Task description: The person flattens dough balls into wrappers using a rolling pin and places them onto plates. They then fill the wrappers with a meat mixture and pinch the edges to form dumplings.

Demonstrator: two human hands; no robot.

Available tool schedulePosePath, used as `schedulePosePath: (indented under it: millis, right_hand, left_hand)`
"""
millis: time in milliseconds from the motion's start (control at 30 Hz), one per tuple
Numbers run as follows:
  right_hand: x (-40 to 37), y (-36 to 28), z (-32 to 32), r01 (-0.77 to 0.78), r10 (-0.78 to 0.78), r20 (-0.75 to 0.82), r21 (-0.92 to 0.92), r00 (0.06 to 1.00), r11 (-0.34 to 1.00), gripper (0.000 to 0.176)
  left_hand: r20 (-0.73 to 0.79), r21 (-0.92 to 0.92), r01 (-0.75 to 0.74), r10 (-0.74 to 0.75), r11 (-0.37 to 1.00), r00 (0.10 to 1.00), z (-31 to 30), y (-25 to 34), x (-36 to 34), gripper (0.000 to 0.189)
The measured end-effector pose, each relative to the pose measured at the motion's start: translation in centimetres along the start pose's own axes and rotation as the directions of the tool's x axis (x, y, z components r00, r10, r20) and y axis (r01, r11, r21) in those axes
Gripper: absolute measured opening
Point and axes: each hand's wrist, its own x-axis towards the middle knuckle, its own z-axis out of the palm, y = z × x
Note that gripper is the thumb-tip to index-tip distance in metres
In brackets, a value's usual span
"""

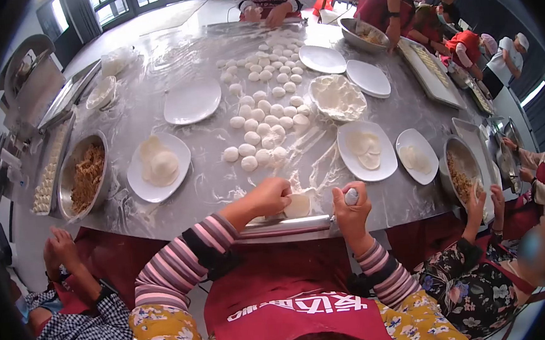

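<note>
My left hand point(270, 196) is closed at the near side of the table, its fingers pinching the edge of a thin, flat dough wrapper point(298, 205). To its right, my right hand point(352, 213) is wrapped round a rolling pin, whose rounded pale end point(351, 196) pokes out of the fist; the hand hides much of the rest. Loose flour point(295, 184) is spread just beyond the wrapper. Many small dough balls point(252, 137) lie farther up the table, in front of both hands.
Plates with stacked wrappers stand left point(135, 183) and right point(383, 170). A flour bowl point(338, 97) sits beyond. Filling bowls stand at far left point(106, 181) and far right point(444, 169). Co-workers sit close on both sides; another person's hands point(268, 15) work across the table point(135, 110).
</note>
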Motion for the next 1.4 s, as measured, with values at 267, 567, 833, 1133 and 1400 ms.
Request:
schedulePosePath:
  millis: [267, 567, 833, 1133, 1400]
  right_hand:
    - [3.1, 0.5, 3.0, 0.052, -0.051, 0.024, -0.052, 0.998, 0.997, 0.024]
    - [2.9, 0.2, 3.1, 0.078, -0.081, -0.030, -0.103, 0.996, 0.992, 0.022]
    - [-0.7, -0.5, -0.4, 0.059, -0.059, 0.005, -0.092, 0.998, 0.994, 0.021]
    - [3.8, 0.6, 4.8, 0.042, -0.043, -0.031, -0.026, 0.999, 0.999, 0.022]
    - [-2.9, -1.9, -3.3, -0.039, 0.033, 0.064, 0.089, 0.997, 0.995, 0.025]
  left_hand:
    - [-0.022, 0.231, 0.018, -0.013, 0.973, 1.000, -0.4, 1.3, 1.5, 0.017]
    - [-0.067, 0.110, 0.015, -0.008, 0.994, 0.998, 1.0, 1.7, 0.4, 0.014]
    - [-0.119, 0.071, 0.012, -0.004, 0.997, 0.993, 0.4, 0.1, 0.7, 0.012]
    - [-0.122, 0.010, 0.056, -0.055, 0.998, 0.991, -0.3, 0.8, 0.5, 0.020]
    - [-0.100, -0.013, -0.092, 0.090, 0.996, 0.991, 1.3, 2.7, 4.2, 0.015]
